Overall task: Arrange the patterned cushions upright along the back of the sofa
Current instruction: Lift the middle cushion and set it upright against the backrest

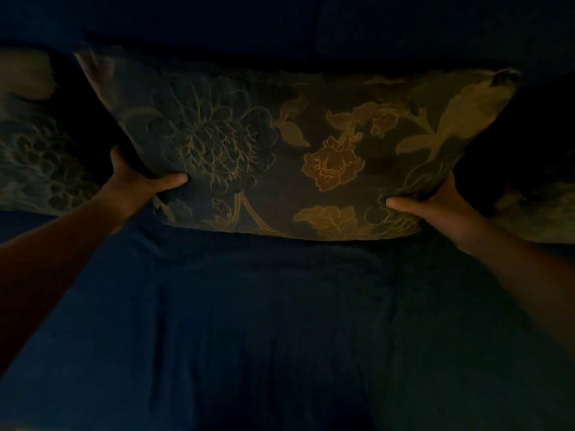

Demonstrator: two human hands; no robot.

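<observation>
Nearest to the viewer is the dark blue sofa seat (280, 321), and both forearms reach forward over it. The left hand (137, 181) grips the lower left edge of the floral cushion (280, 157): the thumb lies on the front face, and the other fingers are hidden behind the fabric. The right hand (435, 209) grips the lower right edge in the same way, thumb in front. So the cushion lies between the two hands, and its long axis goes from one hand to the other, across the sofa. Both hands seem equally near to it. The cushion stands upright, its bottom edge touching the seat or just over it; the light is too weak to say which. Beyond the fingers is the sofa back (280, 32), which the cushion probably leans on. Another patterned cushion (34, 144) stands just outside the left hand, and a third cushion (541, 216) shows partly outside the right hand.
</observation>
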